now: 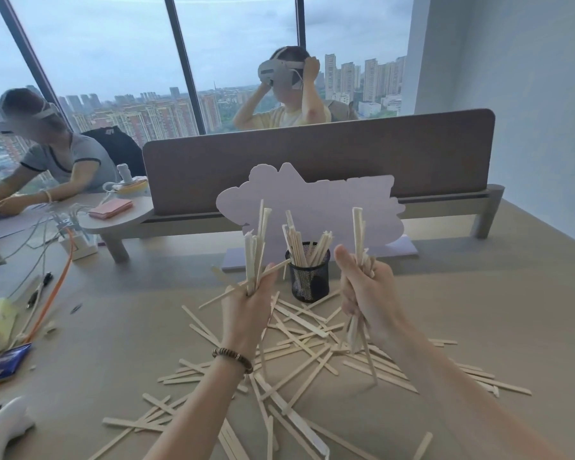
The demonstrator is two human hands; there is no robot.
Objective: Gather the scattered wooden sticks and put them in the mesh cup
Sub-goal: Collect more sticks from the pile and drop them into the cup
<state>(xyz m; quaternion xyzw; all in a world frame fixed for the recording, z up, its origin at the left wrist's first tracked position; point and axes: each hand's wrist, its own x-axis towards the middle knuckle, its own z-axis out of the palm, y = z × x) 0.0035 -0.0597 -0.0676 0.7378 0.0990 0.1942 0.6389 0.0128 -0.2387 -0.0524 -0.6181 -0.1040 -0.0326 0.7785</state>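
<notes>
Now | mesh cup: perhaps half-full, sticks upright | left hand, right hand: fingers gripping stick bundles

Left hand and right hand raised, fingers curled tight.

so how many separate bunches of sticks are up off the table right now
3: one gripped in the left hand, one gripped in the right hand, and one standing in the mesh cup between them. The loose pile on the table isn't counted.
</notes>
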